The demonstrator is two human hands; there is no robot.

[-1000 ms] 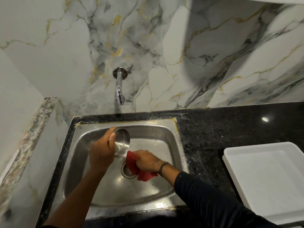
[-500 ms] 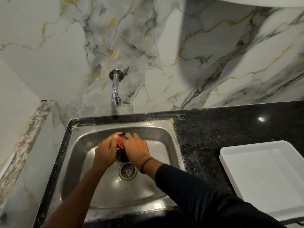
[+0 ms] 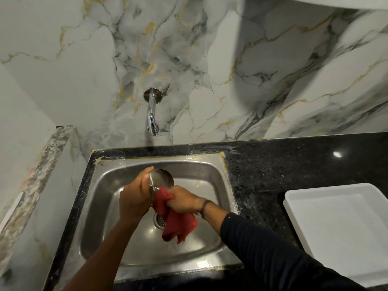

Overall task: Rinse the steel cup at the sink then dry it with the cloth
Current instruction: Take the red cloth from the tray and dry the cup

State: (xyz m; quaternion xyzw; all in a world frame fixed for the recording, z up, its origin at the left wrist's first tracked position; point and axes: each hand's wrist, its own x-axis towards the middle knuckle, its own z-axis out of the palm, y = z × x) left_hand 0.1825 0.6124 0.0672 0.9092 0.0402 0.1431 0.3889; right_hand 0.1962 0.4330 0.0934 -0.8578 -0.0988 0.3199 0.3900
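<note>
**Drying a steel cup over the sink**

Seen from above, a person stands at a steel sink [image 3: 212, 171] set into a dark speckled worktop [image 3: 294, 162]. The left hand [image 3: 134, 201] is closed around a steel cup [image 3: 161, 180], holding it tilted in the air over the basin, not resting on anything. The right hand [image 3: 184, 200], in a dark sleeve with a band at the wrist, is clenched around a red cloth [image 3: 176, 221]. The upper bunch of the cloth presses against the cup's near side, while its loose end hangs down over the drain [image 3: 158, 220].

A chrome tap [image 3: 151, 114] projects from the marble-patterned wall above; no water runs from it. A white tray [image 3: 340, 227] sits on the worktop to the right, well apart from the sink.

Judging by the dry tap and the cloth on the cup, rinsing appears finished and drying is under way. How much of the cup remains wet cannot be told. Finishing the wipe is what seems left.
</note>
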